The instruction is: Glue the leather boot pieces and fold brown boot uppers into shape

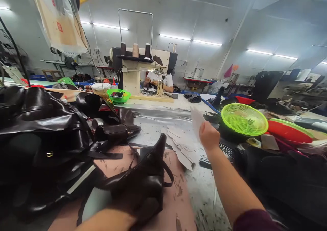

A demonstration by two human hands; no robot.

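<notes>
While left (126,218) touches leather (149,181), right (209,135) grips sheet (196,120)

We could not see our left hand, hidden at the dark leather bag (145,186) | we lost our left forearm (109,219), blurred, and right sleeve (255,220) past the bottom edge | the sewing machine (133,76) partly hid a co-worker (168,80) from us | the lime basket's (245,132) contents looked too small to tell.

Worktable (150,126), silvery, smudged: bore glossy dark leather goods (38,122), heaped, left; pink sheet (182,198), stained, centre; pale sheets (178,143), loosely overlapped, partly beside it; black strips (206,163), stacked, right.
</notes>
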